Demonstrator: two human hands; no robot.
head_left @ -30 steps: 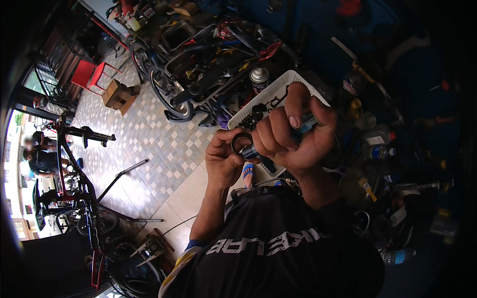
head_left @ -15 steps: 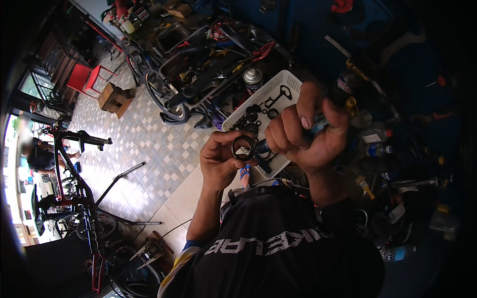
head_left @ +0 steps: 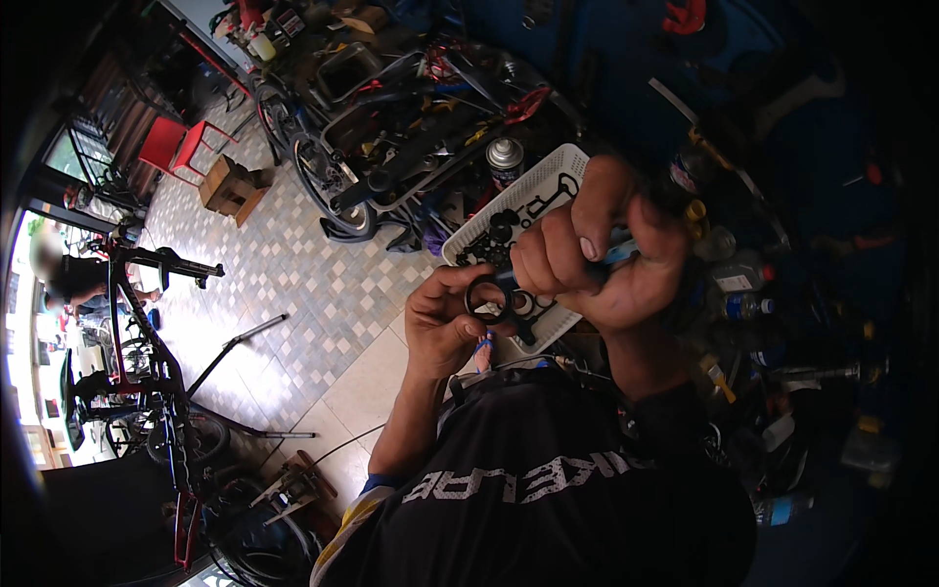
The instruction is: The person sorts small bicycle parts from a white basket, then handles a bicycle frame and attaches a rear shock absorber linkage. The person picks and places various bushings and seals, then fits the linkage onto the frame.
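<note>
L hand (head_left: pixel 445 328) pinches a black ring (head_left: pixel 486 298) steady at chest height so R hand (head_left: pixel 602 259), fist clamped on a blue-handled tool (head_left: pixel 618 254), can work it above the white basket (head_left: pixel 548 186).

Cardboard box (head_left: pixel 232 183), brown, open-topped, on the tiled floor beside the red chair, upper left.
Spray can (head_left: pixel 505 161), silver cylinder with a dark cap and a printed label band, upright just behind the white plastic basket.
Clear plastic bottles (head_left: pixel 740 271), capped, with pale labels, on the dark cluttered bench at right.
Small blue-labelled bottle (head_left: pixel 785 509), lying low at lower right.
No signs or screens discernible.
</note>
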